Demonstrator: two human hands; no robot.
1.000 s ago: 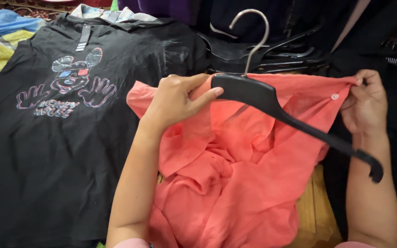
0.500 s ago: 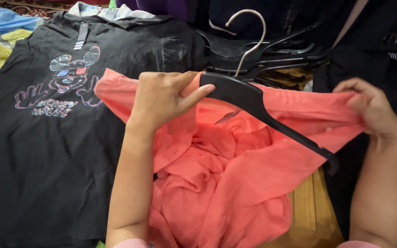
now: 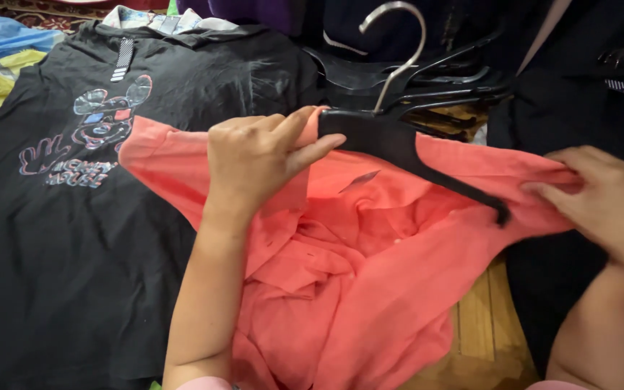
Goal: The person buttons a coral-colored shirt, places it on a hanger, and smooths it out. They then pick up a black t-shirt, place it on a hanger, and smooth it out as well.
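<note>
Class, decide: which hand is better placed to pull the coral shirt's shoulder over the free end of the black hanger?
Probably the right hand: it pinches the coral shirt right beside the black hanger's free end, while the left hand grips the other end.

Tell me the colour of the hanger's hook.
Silver metal; the hook rises from a black hanger over the coral shirt. Clearest in the head view.
</note>
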